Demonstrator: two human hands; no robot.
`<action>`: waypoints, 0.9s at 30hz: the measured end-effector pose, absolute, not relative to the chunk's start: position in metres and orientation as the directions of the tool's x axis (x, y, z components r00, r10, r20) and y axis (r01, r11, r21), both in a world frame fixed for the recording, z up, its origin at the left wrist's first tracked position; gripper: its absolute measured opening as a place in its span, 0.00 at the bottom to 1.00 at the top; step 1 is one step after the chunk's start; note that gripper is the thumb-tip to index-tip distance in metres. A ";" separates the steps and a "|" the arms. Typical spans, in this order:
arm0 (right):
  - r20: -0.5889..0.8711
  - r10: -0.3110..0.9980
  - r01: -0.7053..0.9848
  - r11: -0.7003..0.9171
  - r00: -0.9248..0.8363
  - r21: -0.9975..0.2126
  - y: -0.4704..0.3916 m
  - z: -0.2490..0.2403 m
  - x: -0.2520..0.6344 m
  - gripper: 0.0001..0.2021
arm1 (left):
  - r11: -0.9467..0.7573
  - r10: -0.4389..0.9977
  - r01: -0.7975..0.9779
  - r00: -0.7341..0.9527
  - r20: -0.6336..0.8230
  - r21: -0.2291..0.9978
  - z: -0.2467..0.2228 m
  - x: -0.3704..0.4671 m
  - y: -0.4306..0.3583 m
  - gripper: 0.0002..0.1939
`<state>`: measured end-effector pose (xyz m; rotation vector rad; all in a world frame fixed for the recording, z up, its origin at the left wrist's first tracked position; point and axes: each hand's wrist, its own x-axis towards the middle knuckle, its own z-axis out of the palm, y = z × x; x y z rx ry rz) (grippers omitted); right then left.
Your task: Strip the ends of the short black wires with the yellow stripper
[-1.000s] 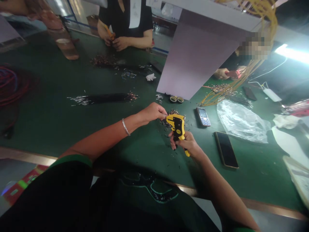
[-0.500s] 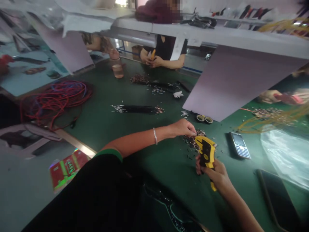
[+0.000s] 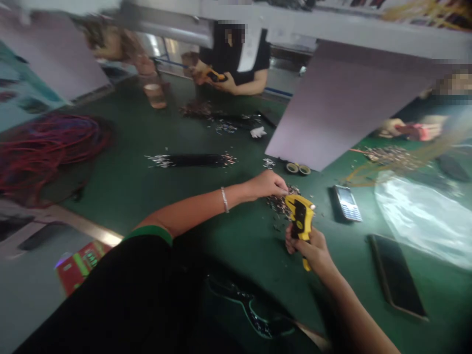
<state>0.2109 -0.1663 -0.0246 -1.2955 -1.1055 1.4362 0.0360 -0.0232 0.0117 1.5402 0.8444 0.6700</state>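
Note:
A yellow and black wire stripper [image 3: 302,216] is gripped in my right hand [image 3: 313,248], fingers closed round its handles and its jaws pointing up and left. My left hand [image 3: 268,184] is pinched shut right at the jaws; whatever lies between thumb and finger is too small to make out. Under the jaws spreads a heap of small wire scraps [image 3: 276,203], partly covered by my left hand and the tool. Beyond my left forearm lies a bundle of black wires [image 3: 195,160] with stripped, shiny ends.
To the right are a keypad phone [image 3: 347,202], a dark smartphone [image 3: 398,275] and a plastic bag [image 3: 420,221]. Two tape rolls [image 3: 298,169] sit by the slanted panel [image 3: 306,108]. Coiled red wires [image 3: 55,147] lie left. Across the table, a co-worker's hands [image 3: 224,81] hold an orange-and-black tool.
My view has turned, so the table and both hands sit further left and slightly higher. My hands keep nearly the same pose at the stripper. The co-worker's tool opposite has tilted.

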 end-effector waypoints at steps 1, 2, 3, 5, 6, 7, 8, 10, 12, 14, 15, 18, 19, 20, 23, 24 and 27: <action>-0.211 0.975 -0.054 -0.214 -0.063 -0.975 -0.165 -0.023 0.210 0.11 | -0.051 0.822 0.143 0.569 -0.040 0.988 0.012 0.036 -0.022 0.02; -0.206 0.977 -0.056 -0.209 -0.063 -0.976 -0.164 -0.022 0.210 0.11 | -0.054 0.819 0.151 0.572 -0.042 0.987 0.013 0.036 -0.021 0.02; -0.198 0.978 -0.059 -0.202 -0.062 -0.978 -0.163 -0.022 0.210 0.10 | -0.051 0.820 0.155 0.570 -0.047 0.987 0.013 0.037 -0.020 0.02; -0.187 0.981 -0.066 -0.190 -0.056 -0.980 -0.161 -0.023 0.210 0.10 | -0.046 0.816 0.162 0.575 -0.056 0.986 0.012 0.037 -0.018 0.03; -0.185 0.981 -0.071 -0.189 -0.056 -0.979 -0.161 -0.024 0.210 0.10 | -0.037 0.818 0.157 0.572 -0.060 0.987 0.012 0.037 -0.017 0.03; -0.186 0.981 -0.075 -0.190 -0.056 -0.979 -0.161 -0.024 0.210 0.10 | -0.033 0.819 0.154 0.571 -0.062 0.988 0.011 0.037 -0.016 0.03; -0.187 0.981 -0.079 -0.191 -0.058 -0.978 -0.160 -0.025 0.210 0.10 | -0.030 0.821 0.148 0.568 -0.060 0.989 0.010 0.037 -0.016 0.03; -0.192 0.979 -0.090 -0.197 -0.062 -0.976 -0.159 -0.026 0.210 0.09 | -0.030 0.825 0.135 0.563 -0.052 0.990 0.007 0.038 -0.014 0.03; -0.199 0.978 -0.105 -0.206 -0.070 -0.973 -0.158 -0.026 0.209 0.10 | -0.033 0.827 0.121 0.561 -0.040 0.992 0.003 0.038 -0.012 0.03; -0.207 0.976 -0.127 -0.214 -0.071 -0.968 -0.157 -0.026 0.209 0.10 | -0.035 0.827 0.106 0.562 -0.031 0.994 0.000 0.039 -0.011 0.03; -0.210 0.975 -0.138 -0.218 -0.072 -0.966 -0.156 -0.027 0.208 0.09 | -0.034 0.827 0.103 0.562 -0.030 0.994 -0.002 0.039 -0.010 0.03; -0.215 0.973 -0.170 -0.226 -0.082 -0.959 -0.155 -0.027 0.208 0.10 | -0.032 0.833 0.108 0.553 -0.034 0.994 -0.003 0.041 -0.009 0.03; -0.217 0.973 -0.177 -0.229 -0.084 -0.957 -0.155 -0.027 0.208 0.10 | -0.031 0.836 0.113 0.548 -0.037 0.993 -0.003 0.041 -0.009 0.03; -0.220 0.972 -0.183 -0.232 -0.083 -0.955 -0.155 -0.028 0.209 0.10 | -0.030 0.838 0.118 0.545 -0.039 0.993 -0.003 0.042 -0.009 0.03; -0.226 0.971 -0.196 -0.237 -0.077 -0.951 -0.154 -0.030 0.209 0.10 | -0.021 0.841 0.126 0.538 -0.051 0.992 -0.002 0.043 -0.009 0.03; -0.226 0.971 -0.200 -0.238 -0.080 -0.950 -0.154 -0.030 0.210 0.10 | -0.018 0.842 0.130 0.536 -0.055 0.991 -0.002 0.043 -0.009 0.03; -0.223 0.970 -0.205 -0.239 -0.096 -0.949 -0.153 -0.032 0.211 0.10 | -0.013 0.848 0.139 0.526 -0.063 0.990 -0.001 0.044 -0.009 0.03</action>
